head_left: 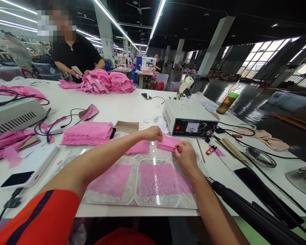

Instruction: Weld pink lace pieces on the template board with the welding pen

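A small pink fabric piece (166, 143) is stretched between my two hands above the back of a clear-covered mat (136, 183). My left hand (154, 133) is closed at its upper left edge. At its right end my right hand (186, 153) pinches it between thumb and fingers. Just left of the piece lies a low pink fabric stack (137, 147), partly behind my left forearm. Farther left stands a taller pink stack (87, 133). Two pink pieces lie flat on the mat nearer me, a left one (112, 180) and a right one (163, 179).
A white control box (191, 114) stands behind my right hand. Orange snips (211, 150), a pencil (201, 150) and a black-handled tool (244, 204) with cables lie right. A white device (35, 166) is left. Across the table, a person (76, 54) stands at a pink heap (102, 81).
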Tool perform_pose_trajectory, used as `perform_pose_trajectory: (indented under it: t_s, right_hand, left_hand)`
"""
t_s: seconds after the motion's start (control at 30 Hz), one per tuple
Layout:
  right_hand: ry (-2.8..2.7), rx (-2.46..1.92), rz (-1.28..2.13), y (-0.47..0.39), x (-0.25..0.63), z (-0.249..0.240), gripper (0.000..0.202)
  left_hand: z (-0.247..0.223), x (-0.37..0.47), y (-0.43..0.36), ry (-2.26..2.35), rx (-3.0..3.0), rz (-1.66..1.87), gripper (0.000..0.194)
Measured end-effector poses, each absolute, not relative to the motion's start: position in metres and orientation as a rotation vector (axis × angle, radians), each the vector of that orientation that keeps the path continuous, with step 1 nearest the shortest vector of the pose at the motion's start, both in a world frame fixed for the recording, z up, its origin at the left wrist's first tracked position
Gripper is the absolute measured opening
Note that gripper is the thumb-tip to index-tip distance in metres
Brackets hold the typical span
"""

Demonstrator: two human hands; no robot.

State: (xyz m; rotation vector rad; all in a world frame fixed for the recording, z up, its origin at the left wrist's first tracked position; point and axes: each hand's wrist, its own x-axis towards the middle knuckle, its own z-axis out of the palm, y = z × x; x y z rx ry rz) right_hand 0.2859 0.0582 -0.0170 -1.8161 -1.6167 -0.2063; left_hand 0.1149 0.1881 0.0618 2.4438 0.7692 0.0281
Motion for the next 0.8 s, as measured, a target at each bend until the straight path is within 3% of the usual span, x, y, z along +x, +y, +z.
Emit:
perform_pose_trajectory:
  t_s: [0.2,0.4,0.8]
  right_hand:
    - [-1.783,-1.73,-0.259,0.022,0.272,-0.004,0.009]
    - [-2.062,-1.421,-0.465,-0.041,0.267,-0.005,0.013]
    - [-2.112,-1.425,-0.447,-0.088,0.281,-0.016,0.017]
  left_hand:
    - [0.069,0.084,0.15,0.759,2.371,0.036,0.007]
    - [0.058,0.046,0.091,0.673,2.291,-0.035,0.008]
    - [0.044,0.032,0.046,0.607,2.366,-0.015,0.017]
